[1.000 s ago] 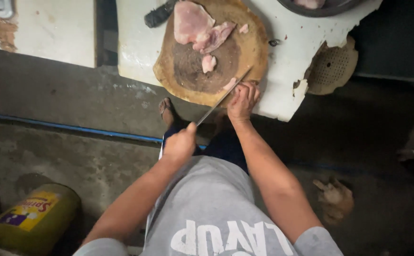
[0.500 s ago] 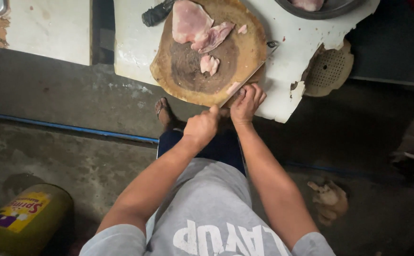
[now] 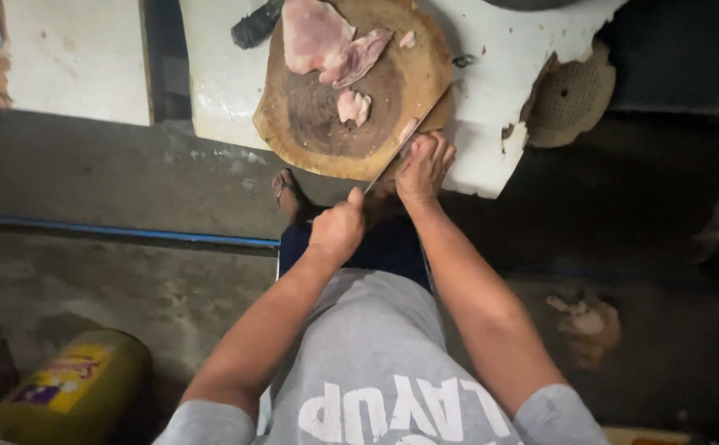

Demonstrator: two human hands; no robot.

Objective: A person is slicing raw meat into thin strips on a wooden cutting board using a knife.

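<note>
A white surface (image 3: 228, 82) with a broken, chipped near edge carries a round wooden chopping block (image 3: 310, 136), which overhangs that edge slightly. On the block lies a large slab of raw pink meat (image 3: 314, 37) at the far side, a smaller cut piece (image 3: 353, 105) near the middle, and a scrap (image 3: 408, 39) beyond it. The knife (image 3: 399, 144) lies slanted across the block's near right rim. The left hand (image 3: 336, 229) is closed around its handle, below the block's edge; the right hand (image 3: 424, 165) has its fingers curled down at the rim, touching the blade near a small pale bit there. As a judgement, the cutting is at an early stage: most of the meat is whole, only small pieces separated. A dark object (image 3: 254, 25) at the top is cut off, as is a yellow container (image 3: 71, 387) on the floor. What the right fingers pinch is too small to tell.
</note>
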